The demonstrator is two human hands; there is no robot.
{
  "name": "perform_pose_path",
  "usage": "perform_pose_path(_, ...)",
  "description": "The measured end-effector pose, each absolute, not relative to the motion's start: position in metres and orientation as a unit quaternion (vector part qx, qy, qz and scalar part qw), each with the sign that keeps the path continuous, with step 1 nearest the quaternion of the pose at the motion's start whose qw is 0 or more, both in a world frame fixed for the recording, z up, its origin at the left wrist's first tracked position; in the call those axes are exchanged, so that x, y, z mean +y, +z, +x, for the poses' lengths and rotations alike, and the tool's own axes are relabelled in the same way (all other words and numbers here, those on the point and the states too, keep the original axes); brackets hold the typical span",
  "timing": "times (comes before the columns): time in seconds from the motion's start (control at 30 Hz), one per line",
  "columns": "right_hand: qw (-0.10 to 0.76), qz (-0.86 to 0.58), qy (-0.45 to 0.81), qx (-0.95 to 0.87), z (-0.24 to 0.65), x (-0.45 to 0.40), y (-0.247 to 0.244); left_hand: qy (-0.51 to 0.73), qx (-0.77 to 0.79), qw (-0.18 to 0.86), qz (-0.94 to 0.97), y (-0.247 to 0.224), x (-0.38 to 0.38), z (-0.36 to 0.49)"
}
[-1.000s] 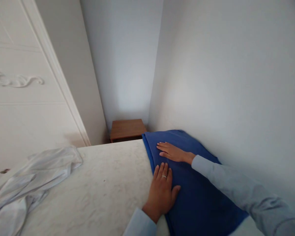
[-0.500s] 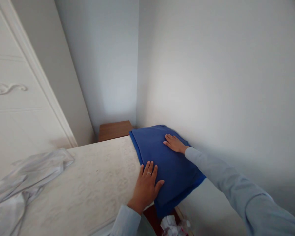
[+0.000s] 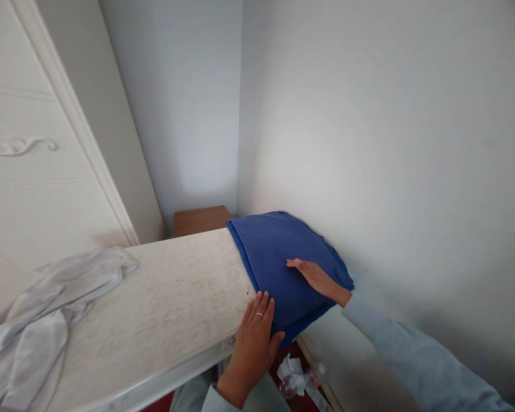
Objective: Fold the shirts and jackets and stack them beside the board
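Note:
A folded blue cloth (image 3: pixel 278 252), layered and with what looks like a small button near its right corner, covers the right end of a pale patterned table (image 3: pixel 171 303). Part of it hangs past the near edge. My left hand (image 3: pixel 255 337) lies flat at the cloth's left near edge, fingers stretched out, a ring on one of them. Over the middle of the cloth is my right hand (image 3: pixel 320 280), turned partly on its side with fingers straight and together. It grips nothing, and whether its underside touches the cloth I cannot tell.
A crumpled light grey cloth (image 3: pixel 81 286) lies on the table's left. White furniture (image 3: pixel 55 137) stands behind it, with a brown wooden top (image 3: pixel 201 219) in the corner. The wall (image 3: pixel 390 143) borders the right. Clear plastic bottles (image 3: pixel 315 373) and white paper (image 3: pixel 290 366) are below.
My right hand has moved nearer to me across the blue cloth and tilted onto its side. My left hand stays at the edge. The cloth's near part hangs less low, and the view has shifted slightly.

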State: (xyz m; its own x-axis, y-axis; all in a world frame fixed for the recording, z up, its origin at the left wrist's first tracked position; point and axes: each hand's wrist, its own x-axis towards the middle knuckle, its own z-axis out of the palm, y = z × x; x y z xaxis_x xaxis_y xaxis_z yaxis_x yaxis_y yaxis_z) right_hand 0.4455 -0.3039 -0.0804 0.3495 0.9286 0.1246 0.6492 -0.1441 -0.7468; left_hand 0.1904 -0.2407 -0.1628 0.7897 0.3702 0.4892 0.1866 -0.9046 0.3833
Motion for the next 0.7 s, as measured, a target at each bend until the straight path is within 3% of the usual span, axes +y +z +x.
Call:
perform_pose_path(0.1,0.525,-0.638,0.338,-0.450,0.395,-0.328,-0.068,0.340,0.163,0.274,0.885,-0.151,-0.257,0.177)
perform_pose_path(0.27,0.631,-0.512,0.464,-0.353,0.309,-0.353,-0.061,0.395,0.195,0.454,0.774,-0.099,-0.287,0.163)
perform_pose_path(0.43,0.652,-0.528,0.460,-0.293,0.265,-0.362,-0.067,0.439,0.187,0.463,0.747,-0.066,-0.300,0.154)
perform_pose_path(0.7,0.601,-0.572,0.451,-0.328,0.250,-0.368,-0.080,0.433,0.223,0.442,0.753,-0.069,-0.307,0.141)
